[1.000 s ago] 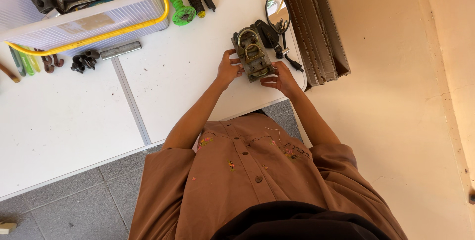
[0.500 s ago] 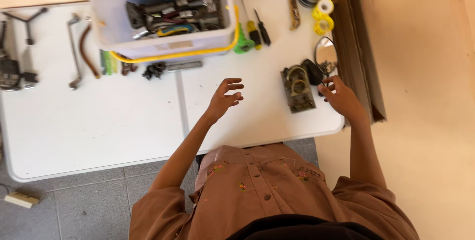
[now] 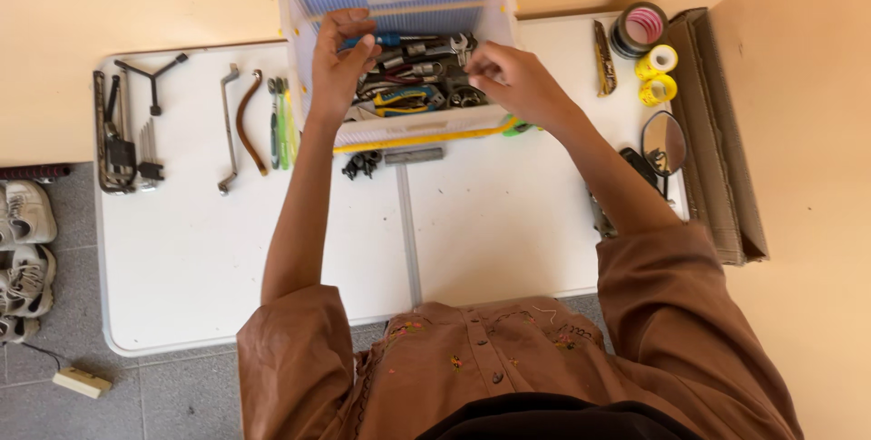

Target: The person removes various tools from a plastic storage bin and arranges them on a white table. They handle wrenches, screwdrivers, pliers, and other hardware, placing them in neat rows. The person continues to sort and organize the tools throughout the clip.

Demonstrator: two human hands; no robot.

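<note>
A: Where are the hands?

B: Both in the translucent plastic tool bin with the blue lid (image 3: pixel 399 4), top centre of the frame. Left hand (image 3: pixel 340 59) has its fingers curled over a blue-handled tool (image 3: pixel 395 40) lying on the heap. Whether it is truly gripped, I cannot tell. Right hand (image 3: pixel 513 77) has its fingertips drawn together, seemingly pinching something small among the metal tools. The item itself is hidden.

A: Progress?

B: Judging by position, early: a rummage. Nothing is lifted clear of the bin.

A: Surroundings?

B: White folding table (image 3: pixel 181 259). Bent metal wrenches (image 3: pixel 238 118) upper left, a cluster of dark hex keys (image 3: pixel 122 132) far left. Rolls of tape (image 3: pixel 649 41) upper right, a round mirror (image 3: pixel 664 142) below them, and flat brown cardboard (image 3: pixel 721 141) along the right edge.
</note>
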